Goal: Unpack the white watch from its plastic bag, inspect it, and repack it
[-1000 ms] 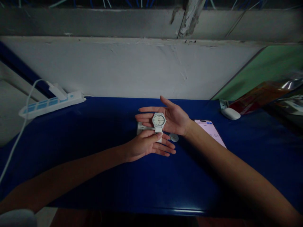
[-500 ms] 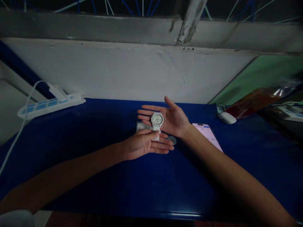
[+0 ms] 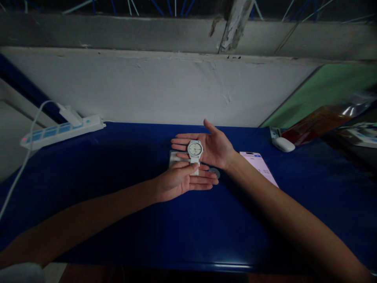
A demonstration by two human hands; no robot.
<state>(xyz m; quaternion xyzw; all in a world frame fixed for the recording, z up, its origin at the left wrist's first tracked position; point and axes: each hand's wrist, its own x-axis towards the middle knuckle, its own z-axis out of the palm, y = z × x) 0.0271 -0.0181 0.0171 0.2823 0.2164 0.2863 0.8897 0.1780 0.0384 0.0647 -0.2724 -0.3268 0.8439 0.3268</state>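
A white wristwatch (image 3: 194, 149) lies face up between my two hands, its round dial at the fingers of my right hand. My left hand (image 3: 176, 181), palm up, pinches the white strap under its thumb, with the other fingers stretched out to the right. Palm up and fingers spread, my right hand (image 3: 213, 148) is just beyond, touching or very near the watch case. Partly covered by my hands, a clear flat case (image 3: 173, 157) rests on the table. A small translucent disc (image 3: 215, 172) is beside my left fingertips.
On the blue table (image 3: 188, 232), a lit phone (image 3: 259, 167) lies partly under my right forearm. A white power strip (image 3: 61, 131) with a cable is at the left. A white rounded case (image 3: 283, 144) and a reddish-brown package (image 3: 318, 122) are at the right, before a wall (image 3: 153, 90).
The view has shifted very slightly. My hands and the watch keep nearly the same pose, and the digits on the phone screen have changed.
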